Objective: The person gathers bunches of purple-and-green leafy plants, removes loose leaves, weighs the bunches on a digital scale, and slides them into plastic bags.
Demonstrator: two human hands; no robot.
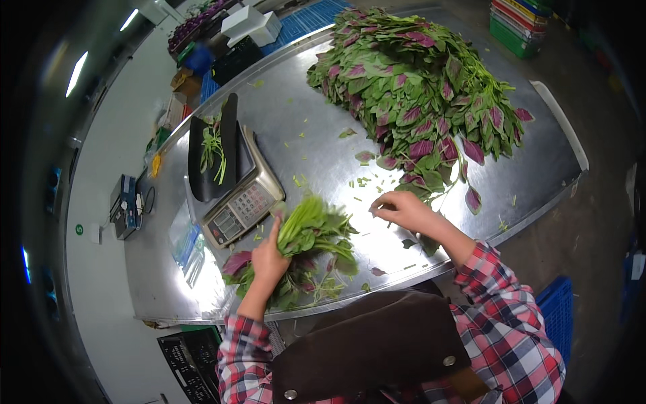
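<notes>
My left hand point(270, 259) is closed round a bunch of amaranth greens point(306, 232), its pale green stems pointing up and away and blurred at their tips. Beneath that bunch, more green and purple leaves point(239, 264) lie by the near table edge. To the right, my right hand point(406, 210) hovers over the metal table with thumb and fingers drawn together; anything between them is too small to make out. Beyond it rises a large heap of green and purple amaranth point(417, 87). Short cut stem pieces point(363, 182) are scattered between the hand and the heap.
A digital scale point(245, 205) stands left of my hands, carrying a black curved tray point(214, 158) with a few green sprigs. Clear plastic bags point(187, 246) lie beside it. Stacked crates point(517, 28) are at the far right, and a blue crate point(557, 313) sits near my right elbow.
</notes>
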